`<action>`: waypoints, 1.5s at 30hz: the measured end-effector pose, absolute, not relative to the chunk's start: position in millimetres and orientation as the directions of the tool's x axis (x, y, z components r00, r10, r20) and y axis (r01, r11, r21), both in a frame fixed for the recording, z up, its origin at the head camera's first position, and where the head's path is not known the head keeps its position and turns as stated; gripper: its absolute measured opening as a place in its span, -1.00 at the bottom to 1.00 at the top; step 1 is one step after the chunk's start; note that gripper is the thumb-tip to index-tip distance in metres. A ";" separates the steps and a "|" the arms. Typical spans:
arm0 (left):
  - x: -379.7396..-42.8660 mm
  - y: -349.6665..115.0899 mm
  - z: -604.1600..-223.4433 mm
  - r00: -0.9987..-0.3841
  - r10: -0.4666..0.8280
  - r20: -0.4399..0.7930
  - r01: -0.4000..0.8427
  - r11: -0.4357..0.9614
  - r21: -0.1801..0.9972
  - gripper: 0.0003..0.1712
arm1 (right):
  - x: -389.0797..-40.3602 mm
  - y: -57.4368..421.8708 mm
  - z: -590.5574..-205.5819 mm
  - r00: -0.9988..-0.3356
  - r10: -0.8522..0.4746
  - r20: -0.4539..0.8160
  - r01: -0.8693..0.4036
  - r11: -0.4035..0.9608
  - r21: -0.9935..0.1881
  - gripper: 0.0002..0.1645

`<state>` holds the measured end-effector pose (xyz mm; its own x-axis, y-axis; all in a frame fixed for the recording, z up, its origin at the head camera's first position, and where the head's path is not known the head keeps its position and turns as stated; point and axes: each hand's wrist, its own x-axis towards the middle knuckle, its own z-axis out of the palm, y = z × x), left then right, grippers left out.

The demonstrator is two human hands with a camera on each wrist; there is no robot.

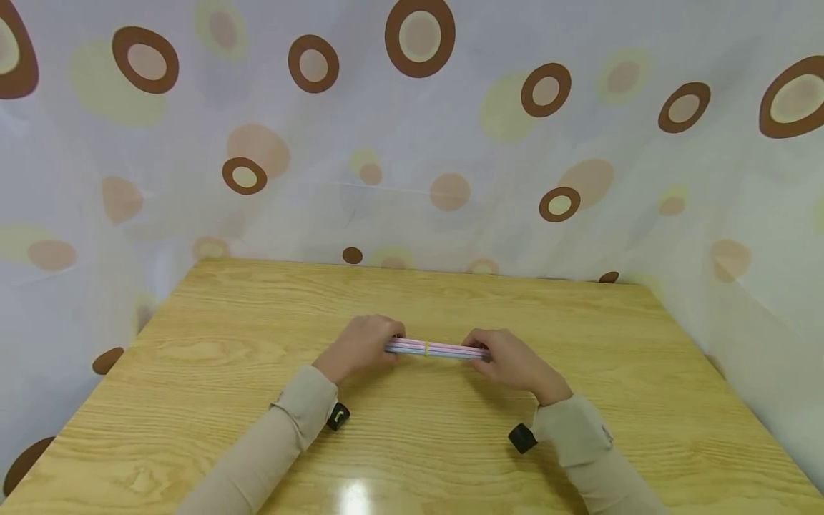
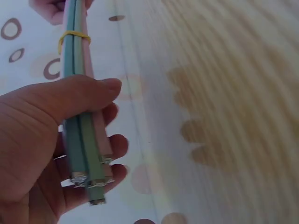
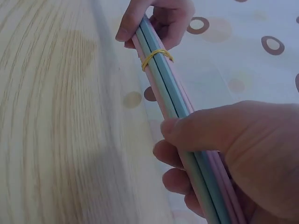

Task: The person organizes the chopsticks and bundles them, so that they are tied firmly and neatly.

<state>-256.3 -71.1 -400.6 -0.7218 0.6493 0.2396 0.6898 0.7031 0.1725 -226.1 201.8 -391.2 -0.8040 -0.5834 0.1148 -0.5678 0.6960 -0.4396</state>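
A bundle of slim pastel pencils (image 1: pixel 444 350) in pink, blue and green is held level above the table, a yellow rubber band (image 1: pixel 427 348) around its middle. My left hand (image 1: pixel 363 347) grips one end, the thumb laid across the sticks. In the left wrist view, uneven silvery ends (image 2: pixel 96 182) of the pencils stick out past that hand. The other end is in my right hand (image 1: pixel 511 357), with the thumb on top and fingers curled beneath. Seen from the right wrist, the band (image 3: pixel 158 57) lies between both hands, touched by neither.
The wooden table (image 1: pixel 257 307) stretches out under both hands. A pale sheet (image 1: pixel 412 129) with brown and cream circles hangs behind it and at both sides. Black straps with small devices (image 1: pixel 522 438) sit at the wrists.
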 end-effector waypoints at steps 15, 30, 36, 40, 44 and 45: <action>-264.1 -85.3 -405.8 -0.780 0.612 0.129 0.615 0.715 0.332 -0.77 | -233.6 204.2 -399.8 -0.791 -0.594 0.146 -0.595 0.693 -0.407 -0.81; -262.9 -92.9 -411.4 -0.768 0.634 0.091 0.629 0.717 0.301 -0.77 | -232.7 199.0 -414.6 -0.781 -0.614 0.115 -0.603 0.692 -0.397 -0.82; -263.4 -89.3 -410.6 -0.768 0.635 0.089 0.629 0.721 0.290 -0.72 | -231.2 200.5 -412.4 -0.769 -0.629 0.114 -0.625 0.701 -0.343 -0.87; -259.9 -86.8 -409.4 -0.768 0.636 0.075 0.627 0.723 0.290 -0.67 | -226.8 201.2 -411.2 -0.778 -0.620 0.103 -0.622 0.739 -0.258 -0.86; -256.4 -87.8 -406.1 -0.788 0.613 0.056 0.603 0.752 0.264 -0.62 | -223.2 198.3 -408.1 -0.794 -0.599 0.101 -0.607 0.773 -0.185 -0.82; -255.9 -88.3 -405.0 -0.796 0.604 0.051 0.595 0.761 0.259 -0.62 | -222.8 197.5 -407.4 -0.803 -0.588 0.101 -0.596 0.783 -0.177 -0.81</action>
<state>-255.9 -88.3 -405.0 -0.7955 0.6037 0.0515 0.5945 0.7613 0.2588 -222.8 197.5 -407.4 -0.8028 -0.5876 0.1012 -0.5957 0.7834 -0.1771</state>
